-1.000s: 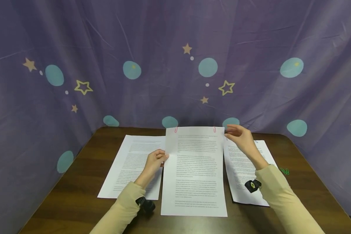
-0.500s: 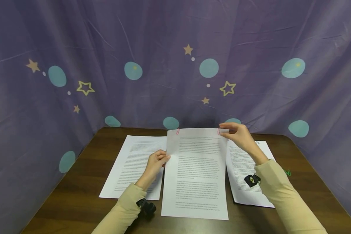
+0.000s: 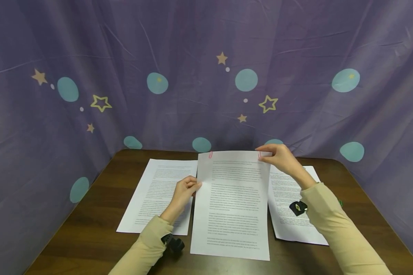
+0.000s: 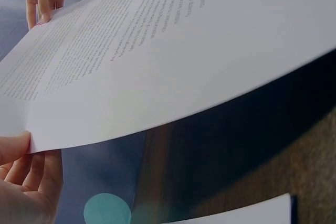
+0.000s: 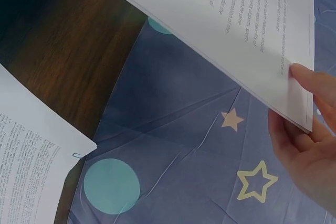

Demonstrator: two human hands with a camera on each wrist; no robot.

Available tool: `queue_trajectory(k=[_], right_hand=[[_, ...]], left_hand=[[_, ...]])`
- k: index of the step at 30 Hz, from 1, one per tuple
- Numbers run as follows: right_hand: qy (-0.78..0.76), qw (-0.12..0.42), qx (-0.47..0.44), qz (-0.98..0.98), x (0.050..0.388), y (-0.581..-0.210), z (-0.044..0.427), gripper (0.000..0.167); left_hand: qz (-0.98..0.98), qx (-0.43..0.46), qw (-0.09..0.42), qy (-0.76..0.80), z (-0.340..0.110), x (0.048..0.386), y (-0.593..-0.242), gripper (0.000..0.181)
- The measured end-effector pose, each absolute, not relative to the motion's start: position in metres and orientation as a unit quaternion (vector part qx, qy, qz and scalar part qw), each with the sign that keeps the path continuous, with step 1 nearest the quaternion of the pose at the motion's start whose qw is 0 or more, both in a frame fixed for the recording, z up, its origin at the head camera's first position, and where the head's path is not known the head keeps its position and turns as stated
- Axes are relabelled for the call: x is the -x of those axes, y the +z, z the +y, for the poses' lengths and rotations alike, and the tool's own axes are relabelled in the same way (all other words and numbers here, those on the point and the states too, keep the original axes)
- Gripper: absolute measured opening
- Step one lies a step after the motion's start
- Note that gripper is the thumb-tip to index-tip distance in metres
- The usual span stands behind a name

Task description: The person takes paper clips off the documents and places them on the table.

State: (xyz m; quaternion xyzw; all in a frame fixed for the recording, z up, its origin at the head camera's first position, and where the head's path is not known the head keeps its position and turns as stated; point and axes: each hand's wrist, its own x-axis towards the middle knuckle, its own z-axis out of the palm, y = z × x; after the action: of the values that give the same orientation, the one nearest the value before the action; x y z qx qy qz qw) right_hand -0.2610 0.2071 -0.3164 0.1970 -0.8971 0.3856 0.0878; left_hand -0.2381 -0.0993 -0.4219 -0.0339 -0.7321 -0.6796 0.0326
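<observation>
Big middle paper: The paper (image 3: 234, 214) is up in front of the person, between two other lots of paper, with its top tilted up. It has rows of small print.
Left hand: The left hand (image 3: 186, 190) pinches the paper's left side, thumb in front and bent fingers behind, with almost no gap but the paper.
Right hand: The right hand (image 3: 281, 158) pinches the top right corner, thumb on the front and fingers behind. I can't tell if it squeezes the clip there too.
Pink clips: One pink clip (image 3: 210, 154) sits on the top edge near the left corner. Another pink clip (image 3: 260, 155) is by the right fingertips.
Left page: A printed page (image 3: 158, 194) lies flat, just left of the middle paper.
Right pile: A printed pile (image 3: 292, 206) lies on the right, partly under the right arm. A small blue clip (image 5: 77, 155) is near its corner.
Green bit: Something green (image 3: 340, 203) peeks out by the right sleeve (image 3: 334, 233).
Table: Brown wood (image 3: 89, 198).
Curtain: Purple (image 3: 192, 46), with stars and blue spots.
</observation>
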Motion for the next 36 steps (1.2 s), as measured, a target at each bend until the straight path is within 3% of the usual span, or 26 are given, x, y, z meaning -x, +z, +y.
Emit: queue_trajectory(k=[23,27,32,36], right_hand=[[0.416,0.113,-0.189,-0.882,0.260,-0.320,0.205,0.024],[0.425,0.118,-0.176,-0.880,0.247,-0.306,0.197,0.022],[0.440,0.123,-0.155,-0.876,0.253,-0.314,0.200,0.024],[0.461,0.126,-0.129,-0.869,0.259,-0.322,0.202,0.027]], left_hand=[[-0.733,0.033,0.013,-0.679,-0.101,0.240,-0.421,0.009],[-0.737,0.035,0.009,-0.675,-0.101,0.235,-0.411,0.011],[-0.738,0.037,0.003,-0.673,-0.100,0.226,-0.397,0.010],[-0.732,0.035,0.004,-0.680,-0.103,0.235,-0.411,0.010]])
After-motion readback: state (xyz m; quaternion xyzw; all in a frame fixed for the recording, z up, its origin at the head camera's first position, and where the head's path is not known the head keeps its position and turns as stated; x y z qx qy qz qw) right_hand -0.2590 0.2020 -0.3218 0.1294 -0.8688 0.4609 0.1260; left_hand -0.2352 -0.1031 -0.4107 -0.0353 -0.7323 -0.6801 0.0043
